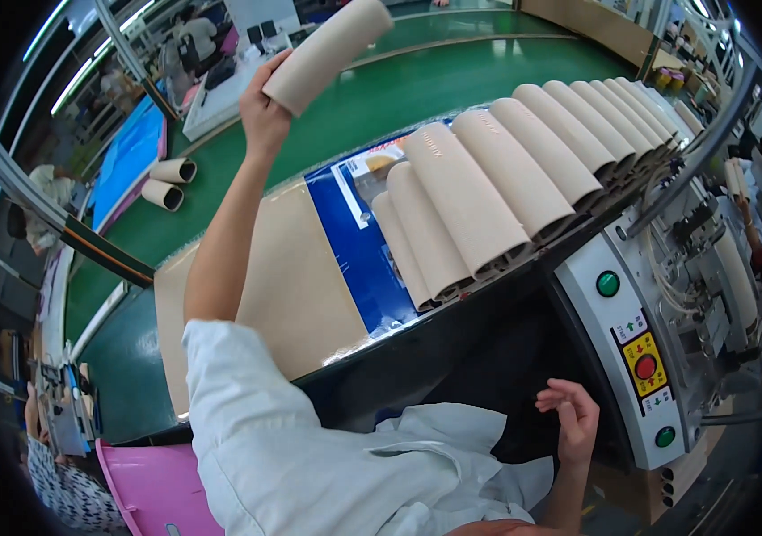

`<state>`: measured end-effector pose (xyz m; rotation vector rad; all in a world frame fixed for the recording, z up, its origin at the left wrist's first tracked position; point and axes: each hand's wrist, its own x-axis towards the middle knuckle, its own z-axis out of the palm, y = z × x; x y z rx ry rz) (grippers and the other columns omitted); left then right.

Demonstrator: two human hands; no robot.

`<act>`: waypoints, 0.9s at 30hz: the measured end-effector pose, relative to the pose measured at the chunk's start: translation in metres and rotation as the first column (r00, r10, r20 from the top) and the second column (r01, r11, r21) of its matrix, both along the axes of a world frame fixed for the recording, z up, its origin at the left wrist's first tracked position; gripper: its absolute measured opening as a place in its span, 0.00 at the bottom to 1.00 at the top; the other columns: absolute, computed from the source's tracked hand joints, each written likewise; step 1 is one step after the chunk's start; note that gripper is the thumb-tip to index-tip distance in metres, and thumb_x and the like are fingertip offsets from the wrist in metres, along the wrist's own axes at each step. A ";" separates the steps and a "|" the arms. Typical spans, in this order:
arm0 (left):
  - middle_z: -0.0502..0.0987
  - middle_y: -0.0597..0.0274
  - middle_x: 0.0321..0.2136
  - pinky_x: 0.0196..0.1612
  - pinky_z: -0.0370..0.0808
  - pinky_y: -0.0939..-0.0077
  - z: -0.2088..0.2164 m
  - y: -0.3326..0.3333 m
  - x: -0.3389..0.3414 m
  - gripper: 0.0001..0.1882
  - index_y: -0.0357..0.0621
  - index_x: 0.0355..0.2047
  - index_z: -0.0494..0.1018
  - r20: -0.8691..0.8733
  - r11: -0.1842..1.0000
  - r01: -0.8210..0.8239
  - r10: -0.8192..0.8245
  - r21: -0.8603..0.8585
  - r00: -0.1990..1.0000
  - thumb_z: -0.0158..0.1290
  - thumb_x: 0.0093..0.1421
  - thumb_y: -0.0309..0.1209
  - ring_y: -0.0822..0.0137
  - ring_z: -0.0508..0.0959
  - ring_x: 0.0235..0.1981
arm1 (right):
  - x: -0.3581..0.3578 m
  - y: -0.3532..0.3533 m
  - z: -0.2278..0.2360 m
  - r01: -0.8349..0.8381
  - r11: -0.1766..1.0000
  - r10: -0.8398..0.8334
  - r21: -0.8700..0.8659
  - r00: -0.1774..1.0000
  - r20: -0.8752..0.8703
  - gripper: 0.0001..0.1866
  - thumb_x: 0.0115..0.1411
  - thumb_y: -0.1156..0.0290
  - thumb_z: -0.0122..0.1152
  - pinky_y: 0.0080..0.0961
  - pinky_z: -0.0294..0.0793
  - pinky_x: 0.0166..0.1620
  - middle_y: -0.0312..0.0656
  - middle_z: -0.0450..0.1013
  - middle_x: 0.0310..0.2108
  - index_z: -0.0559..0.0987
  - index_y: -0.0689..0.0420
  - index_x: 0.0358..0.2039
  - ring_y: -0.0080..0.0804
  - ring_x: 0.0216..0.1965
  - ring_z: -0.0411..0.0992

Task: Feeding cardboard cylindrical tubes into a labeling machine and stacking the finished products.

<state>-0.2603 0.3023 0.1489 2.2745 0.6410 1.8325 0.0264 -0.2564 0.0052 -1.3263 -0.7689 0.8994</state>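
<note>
My left hand (267,112) is closed around the end of a beige hollow tube (332,54), held up over the green conveyor belt at arm's length. A row of similar beige tubes (466,192) lies side by side along the near edge of the work surface, some stacked on others, their open ends toward me. My right hand (570,418) hovers in front of my body, to the left of a white control panel (618,357). Its fingers are loosely bent and apart, with nothing visible in them.
Brown board (282,268) and a blue printed sheet (358,255) cover the near surface. Two more tubes (164,193) rest on the green belt (425,76) at left. Metal posts (68,228) rise there. Right stands a machine (703,268) with buttons; a pink chair (157,487) is lower left.
</note>
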 end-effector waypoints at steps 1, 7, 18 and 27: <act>0.86 0.60 0.52 0.52 0.84 0.70 0.023 -0.035 0.002 0.25 0.43 0.59 0.80 -0.082 0.993 0.037 -0.028 0.111 0.996 0.59 0.60 0.16 0.64 0.84 0.45 | -0.001 0.002 0.009 -0.015 0.999 0.013 0.042 0.999 0.043 0.21 0.66 0.70 0.63 0.28 0.78 0.50 0.50 0.82 0.44 0.80 0.67 0.57 0.35 0.41 0.79; 0.86 0.60 0.52 0.45 0.82 0.68 0.107 -0.198 0.084 0.25 0.46 0.55 0.82 -0.598 0.654 0.601 -0.273 0.459 0.754 0.65 0.57 0.17 0.59 0.85 0.43 | 0.000 0.025 0.125 -0.118 0.864 -0.396 0.490 0.442 0.805 0.31 0.56 0.64 0.77 0.41 0.77 0.58 0.51 0.80 0.52 0.79 0.64 0.58 0.51 0.51 0.78; 0.84 0.50 0.53 0.50 0.83 0.57 0.127 -0.381 0.355 0.25 0.39 0.59 0.76 -0.881 0.245 0.892 -0.390 -0.379 -0.267 0.58 0.60 0.22 0.46 0.85 0.44 | 0.037 -0.094 0.020 0.270 0.950 -0.302 0.157 0.922 0.243 0.44 0.51 0.70 0.77 0.39 0.78 0.54 0.52 0.76 0.59 0.70 0.61 0.69 0.49 0.51 0.80; 0.80 0.49 0.60 0.64 0.73 0.50 0.048 -0.386 0.610 0.36 0.44 0.69 0.69 -0.920 0.533 0.817 -0.392 -0.218 0.010 0.64 0.62 0.39 0.43 0.78 0.58 | 0.005 -0.184 -0.032 0.564 0.674 -0.352 0.476 0.813 -0.464 0.48 0.68 0.35 0.57 0.47 0.82 0.50 0.57 0.77 0.57 0.63 0.62 0.73 0.56 0.48 0.81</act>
